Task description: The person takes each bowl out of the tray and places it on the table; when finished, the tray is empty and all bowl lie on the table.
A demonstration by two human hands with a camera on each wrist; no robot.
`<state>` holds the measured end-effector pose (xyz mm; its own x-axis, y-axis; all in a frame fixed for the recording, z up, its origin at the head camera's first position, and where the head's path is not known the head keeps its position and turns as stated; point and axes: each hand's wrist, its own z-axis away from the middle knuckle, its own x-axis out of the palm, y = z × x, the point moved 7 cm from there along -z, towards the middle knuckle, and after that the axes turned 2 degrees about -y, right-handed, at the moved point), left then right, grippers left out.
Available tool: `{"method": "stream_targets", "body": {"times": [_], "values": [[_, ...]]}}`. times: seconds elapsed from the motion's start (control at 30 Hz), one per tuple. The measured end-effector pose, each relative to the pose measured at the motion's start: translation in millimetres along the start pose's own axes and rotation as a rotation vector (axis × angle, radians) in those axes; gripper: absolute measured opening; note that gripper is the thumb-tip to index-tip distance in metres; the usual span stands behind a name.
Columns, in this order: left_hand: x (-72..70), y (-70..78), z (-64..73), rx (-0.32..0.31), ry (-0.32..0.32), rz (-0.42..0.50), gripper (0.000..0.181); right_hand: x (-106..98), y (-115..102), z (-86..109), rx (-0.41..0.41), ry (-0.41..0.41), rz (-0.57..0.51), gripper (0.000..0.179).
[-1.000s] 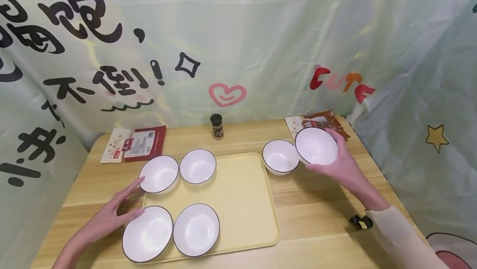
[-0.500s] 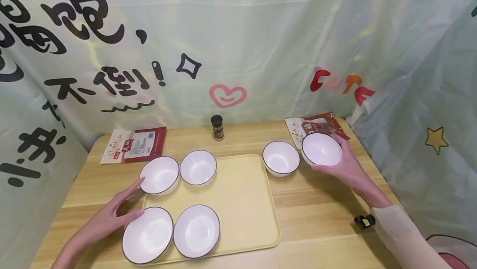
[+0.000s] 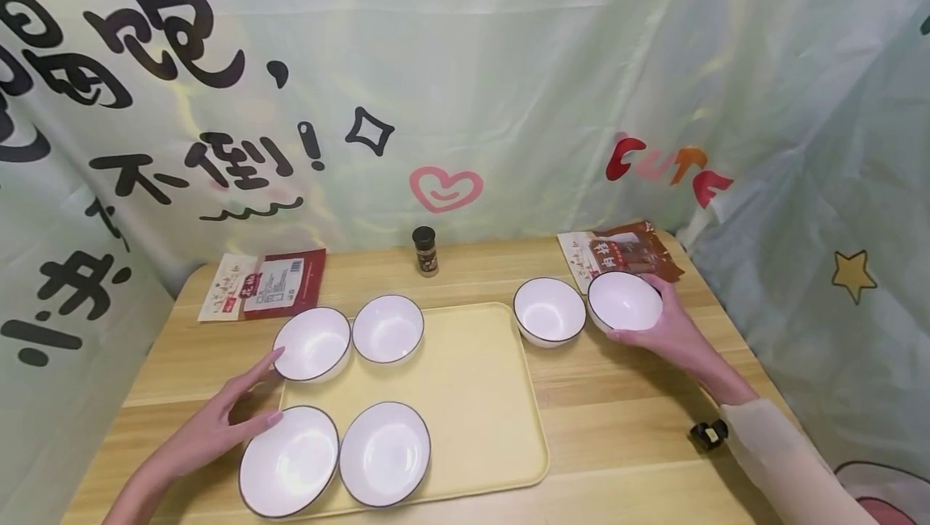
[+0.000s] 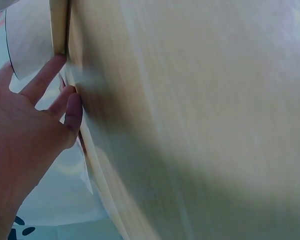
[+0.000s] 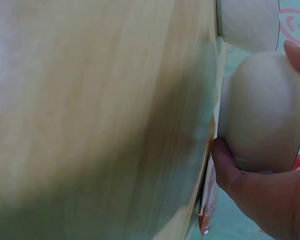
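At the right of the head view, my right hand (image 3: 667,333) grips a white bowl (image 3: 623,300) with a dark rim, thumb on its near side. In the right wrist view the bowl (image 5: 265,117) stands close over the table, fingers at its base and rim. A similar white bowl (image 3: 549,312) sits just left of it. My left hand (image 3: 211,428) is spread at the tray's left, its fingertips at the rims of the left rear bowl (image 3: 312,343) and the left front bowl (image 3: 289,462). Two more bowls, a rear one (image 3: 388,329) and a front one (image 3: 385,454), stand beside these.
A pale yellow tray (image 3: 483,404) lies on the wooden table (image 3: 603,444) under the left bowls. Behind are a red and white packet (image 3: 263,284), a black-capped spice jar (image 3: 425,251) and a brown packet (image 3: 617,250). A printed curtain (image 3: 508,89) hangs behind the table.
The right hand has lowered the bowl and shifted it slightly right, so it now sits beside the other right-hand bowl. The left hand has stayed in place.
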<state>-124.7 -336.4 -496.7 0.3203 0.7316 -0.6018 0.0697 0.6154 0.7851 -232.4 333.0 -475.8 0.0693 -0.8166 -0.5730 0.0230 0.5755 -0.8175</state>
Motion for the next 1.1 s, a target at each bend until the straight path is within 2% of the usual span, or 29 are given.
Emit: {"method": "stream_targets", "body": {"times": [0.2,0.77,1.1], "values": [[0.8,-0.5,-0.2,-0.010,0.001,0.007,0.091,2.7,6.0,0.9,0.004,-0.021,0.006,0.131],[-0.2,2.6,-1.0,0.024,0.004,0.009,0.090,7.6,6.1,2.9,0.061,-0.071,0.021,0.132],[-0.1,1.2,-0.8,-0.001,-0.003,0.007,0.090,8.5,6.2,3.5,0.057,-0.106,0.014,0.132]]}}
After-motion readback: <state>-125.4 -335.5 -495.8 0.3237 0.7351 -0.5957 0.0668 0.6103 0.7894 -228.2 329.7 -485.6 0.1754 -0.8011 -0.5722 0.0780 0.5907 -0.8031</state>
